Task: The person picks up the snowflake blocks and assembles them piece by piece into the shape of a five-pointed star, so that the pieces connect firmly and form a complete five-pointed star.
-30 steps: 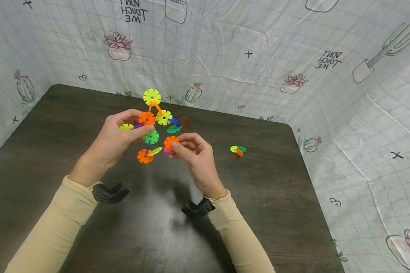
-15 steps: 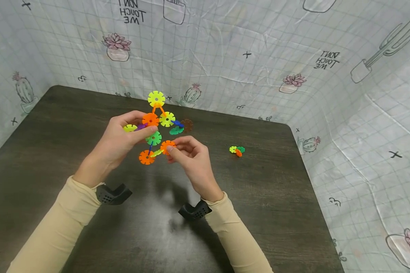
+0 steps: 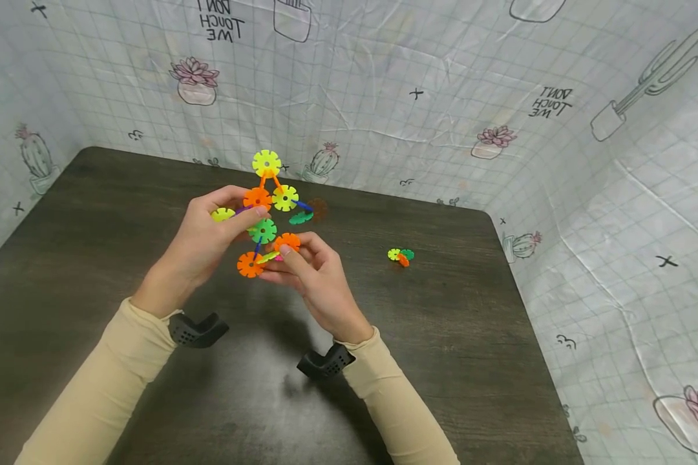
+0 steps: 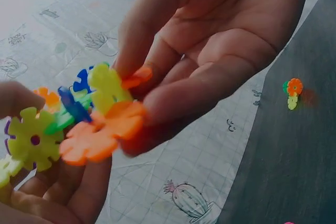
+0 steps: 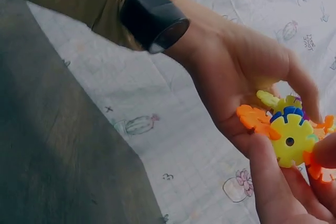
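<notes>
Above the table point(image 3: 471, 336), between your hands, your left hand point(image 3: 200, 242) grips the snowflake-disc model point(image 3: 264, 213); your right hand point(image 3: 311, 274) pinches its lower orange disc point(image 3: 287, 243).

Backdrop sheet point(image 3: 384, 77), top left: "DON'T TOUCH ME" point(image 3: 220, 19), mirrored, top line partly cut off.
Backdrop sheet, right, past the tabletop's far right corner: "DON'T TOUCH ME" point(image 3: 549, 102), mirrored, beside a drawn cactus.
Backdrop sheet, scattered: small "x" marks point(image 3: 416, 93).
Toy pieces: no readable lettering.
</notes>
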Demonstrator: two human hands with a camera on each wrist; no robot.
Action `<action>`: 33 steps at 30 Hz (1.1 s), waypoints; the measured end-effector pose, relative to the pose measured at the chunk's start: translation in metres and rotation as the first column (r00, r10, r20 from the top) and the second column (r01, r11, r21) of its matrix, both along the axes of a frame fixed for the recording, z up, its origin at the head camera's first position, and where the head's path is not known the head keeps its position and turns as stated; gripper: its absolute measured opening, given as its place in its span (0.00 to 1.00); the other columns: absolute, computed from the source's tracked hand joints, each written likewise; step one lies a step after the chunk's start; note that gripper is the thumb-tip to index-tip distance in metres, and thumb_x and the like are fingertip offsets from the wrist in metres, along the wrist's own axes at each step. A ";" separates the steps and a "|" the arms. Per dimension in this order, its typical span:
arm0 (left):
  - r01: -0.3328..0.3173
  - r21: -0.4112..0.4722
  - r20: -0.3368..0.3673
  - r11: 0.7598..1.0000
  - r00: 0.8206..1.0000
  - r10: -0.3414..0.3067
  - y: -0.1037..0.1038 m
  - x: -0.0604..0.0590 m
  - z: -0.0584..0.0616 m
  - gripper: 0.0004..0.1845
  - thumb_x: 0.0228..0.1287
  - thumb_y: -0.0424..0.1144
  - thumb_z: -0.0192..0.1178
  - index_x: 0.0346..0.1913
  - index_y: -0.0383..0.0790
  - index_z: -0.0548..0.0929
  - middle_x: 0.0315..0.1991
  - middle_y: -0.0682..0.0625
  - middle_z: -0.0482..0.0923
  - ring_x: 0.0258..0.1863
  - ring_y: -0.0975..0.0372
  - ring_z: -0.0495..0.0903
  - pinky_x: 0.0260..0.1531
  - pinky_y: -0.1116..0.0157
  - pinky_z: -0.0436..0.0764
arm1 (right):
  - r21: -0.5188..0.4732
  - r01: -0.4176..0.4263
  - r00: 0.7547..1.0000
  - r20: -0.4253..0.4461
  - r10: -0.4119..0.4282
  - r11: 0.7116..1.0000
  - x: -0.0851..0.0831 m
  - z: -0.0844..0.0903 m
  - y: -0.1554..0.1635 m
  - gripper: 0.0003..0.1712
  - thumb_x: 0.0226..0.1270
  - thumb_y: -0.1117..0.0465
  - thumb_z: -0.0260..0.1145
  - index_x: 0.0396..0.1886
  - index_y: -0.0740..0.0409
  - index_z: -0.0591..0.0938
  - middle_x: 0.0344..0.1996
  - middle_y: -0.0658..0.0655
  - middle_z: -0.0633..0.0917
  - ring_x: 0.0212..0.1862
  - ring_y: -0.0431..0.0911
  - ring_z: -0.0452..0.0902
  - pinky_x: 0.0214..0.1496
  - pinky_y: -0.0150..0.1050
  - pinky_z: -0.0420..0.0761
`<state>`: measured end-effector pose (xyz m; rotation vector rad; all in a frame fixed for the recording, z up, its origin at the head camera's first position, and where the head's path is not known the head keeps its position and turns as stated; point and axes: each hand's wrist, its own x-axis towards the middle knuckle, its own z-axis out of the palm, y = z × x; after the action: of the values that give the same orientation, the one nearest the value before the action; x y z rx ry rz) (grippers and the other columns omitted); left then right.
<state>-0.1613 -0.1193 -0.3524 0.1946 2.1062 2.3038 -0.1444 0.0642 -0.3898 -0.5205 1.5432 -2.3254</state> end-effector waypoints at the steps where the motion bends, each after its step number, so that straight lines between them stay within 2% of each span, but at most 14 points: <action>1: 0.019 0.008 -0.009 1.000 1.000 -0.019 -0.001 0.000 0.001 0.17 0.60 0.42 0.65 0.49 0.37 0.79 0.41 0.48 0.75 0.40 0.57 0.78 0.41 0.66 0.82 | 0.001 0.006 1.000 -0.011 -0.006 1.000 0.000 0.000 0.000 0.11 0.70 0.63 0.58 0.47 0.64 0.72 0.43 0.60 0.81 0.42 0.50 0.84 0.52 0.51 0.80; 5: 0.094 0.053 -0.036 0.994 0.995 -0.092 -0.006 0.000 0.005 0.16 0.60 0.37 0.64 0.49 0.37 0.76 0.40 0.50 0.80 0.38 0.60 0.81 0.41 0.66 0.82 | 0.020 0.041 0.997 -0.063 -0.040 0.999 -0.001 0.002 0.001 0.11 0.70 0.63 0.57 0.46 0.66 0.72 0.44 0.61 0.81 0.44 0.50 0.83 0.54 0.50 0.79; 8: 0.127 0.043 -0.037 0.991 0.991 -0.125 -0.009 -0.001 0.006 0.16 0.60 0.35 0.64 0.50 0.38 0.74 0.40 0.49 0.82 0.37 0.61 0.83 0.42 0.66 0.82 | 0.055 0.075 0.993 -0.098 -0.069 0.996 -0.002 0.003 0.002 0.12 0.70 0.63 0.57 0.48 0.67 0.73 0.45 0.60 0.80 0.45 0.50 0.82 0.55 0.51 0.79; 13: 0.164 -0.032 -0.022 0.986 0.986 -0.165 -0.011 -0.001 0.002 0.22 0.60 0.35 0.64 0.56 0.43 0.71 0.48 0.47 0.77 0.40 0.60 0.82 0.44 0.67 0.82 | 0.098 0.124 0.979 -0.172 -0.106 0.987 -0.005 0.003 0.003 0.15 0.69 0.63 0.58 0.51 0.67 0.74 0.47 0.61 0.79 0.47 0.49 0.82 0.54 0.51 0.79; 17: 0.198 -0.025 -0.018 0.980 0.980 -0.198 -0.010 0.000 0.001 0.28 0.60 0.34 0.64 0.62 0.47 0.66 0.53 0.46 0.74 0.46 0.58 0.80 0.46 0.67 0.81 | 0.108 0.141 0.974 -0.196 -0.118 0.984 -0.007 0.003 0.005 0.16 0.69 0.63 0.59 0.51 0.68 0.75 0.46 0.63 0.80 0.46 0.50 0.83 0.53 0.49 0.80; 19: 0.206 -0.021 0.005 0.978 0.979 -0.206 -0.009 0.000 0.001 0.31 0.60 0.36 0.63 0.65 0.49 0.63 0.55 0.46 0.74 0.50 0.57 0.79 0.52 0.64 0.78 | 0.119 0.147 0.972 -0.201 -0.121 0.982 -0.008 0.004 0.007 0.17 0.68 0.62 0.60 0.51 0.68 0.75 0.47 0.64 0.81 0.45 0.50 0.84 0.53 0.48 0.80; 21: 0.220 -0.041 0.060 0.975 0.974 -0.217 -0.008 0.001 -0.001 0.32 0.61 0.39 0.63 0.66 0.51 0.61 0.56 0.46 0.74 0.54 0.57 0.76 0.56 0.59 0.74 | 0.125 0.148 0.971 -0.205 -0.120 0.981 -0.009 0.005 0.008 0.17 0.68 0.61 0.60 0.51 0.68 0.76 0.48 0.64 0.81 0.45 0.51 0.84 0.53 0.48 0.80; 25: 0.291 -0.143 0.165 0.946 0.949 -0.267 -0.006 0.004 -0.008 0.30 0.61 0.48 0.63 0.64 0.48 0.66 0.58 0.46 0.73 0.56 0.56 0.74 0.58 0.55 0.74 | 0.137 0.141 0.972 -0.207 -0.111 0.980 -0.010 0.009 0.012 0.16 0.68 0.61 0.60 0.50 0.67 0.76 0.46 0.62 0.82 0.45 0.51 0.84 0.53 0.48 0.80; 28: 0.330 -0.184 0.169 0.926 0.939 -0.301 -0.004 0.005 -0.014 0.28 0.59 0.49 0.64 0.61 0.43 0.73 0.56 0.47 0.76 0.51 0.55 0.79 0.51 0.60 0.80 | 0.130 0.140 0.973 -0.201 -0.112 0.982 -0.011 0.012 0.014 0.16 0.67 0.62 0.61 0.50 0.67 0.77 0.45 0.61 0.83 0.45 0.51 0.84 0.52 0.48 0.81; 33: 0.306 -0.126 0.119 0.944 0.949 -0.292 0.003 0.003 -0.018 0.28 0.59 0.46 0.65 0.60 0.39 0.74 0.56 0.45 0.77 0.48 0.57 0.82 0.47 0.63 0.82 | 0.116 0.202 0.955 -0.245 -0.169 0.973 -0.011 0.014 0.013 0.16 0.66 0.62 0.62 0.50 0.67 0.77 0.46 0.64 0.81 0.43 0.53 0.85 0.49 0.50 0.82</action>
<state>-0.1581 -0.1166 -0.3708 0.3625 2.0213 1.9438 -0.1551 0.0771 -0.3756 -0.6595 1.9250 -2.3351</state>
